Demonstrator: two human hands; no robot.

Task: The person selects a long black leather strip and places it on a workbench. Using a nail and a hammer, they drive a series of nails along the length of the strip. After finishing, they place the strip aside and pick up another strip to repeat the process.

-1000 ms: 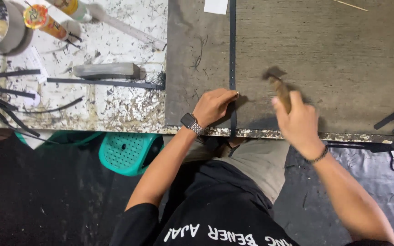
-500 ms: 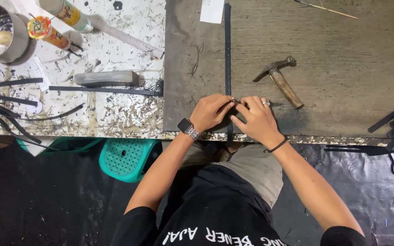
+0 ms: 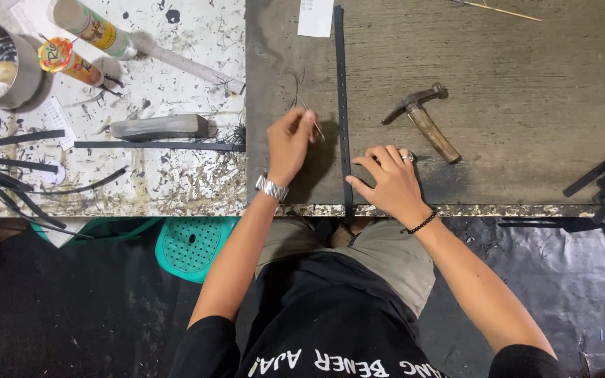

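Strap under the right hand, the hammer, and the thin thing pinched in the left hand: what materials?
Strap: likely leather or synthetic; matte black, flat, row of small holes. Hammer: dark, dull metal head; brown handle looks like worn wood. Thin piece in the left hand: slim and pale, perhaps a metal needle or nail; too small to tell. The right hand presses beside the strap.

The strap [image 3: 342,105] looked like matt black leather. The hammer [image 3: 420,119] had a worn wooden handle and dull metal head; the table [image 3: 526,84] was rough and scuffed.
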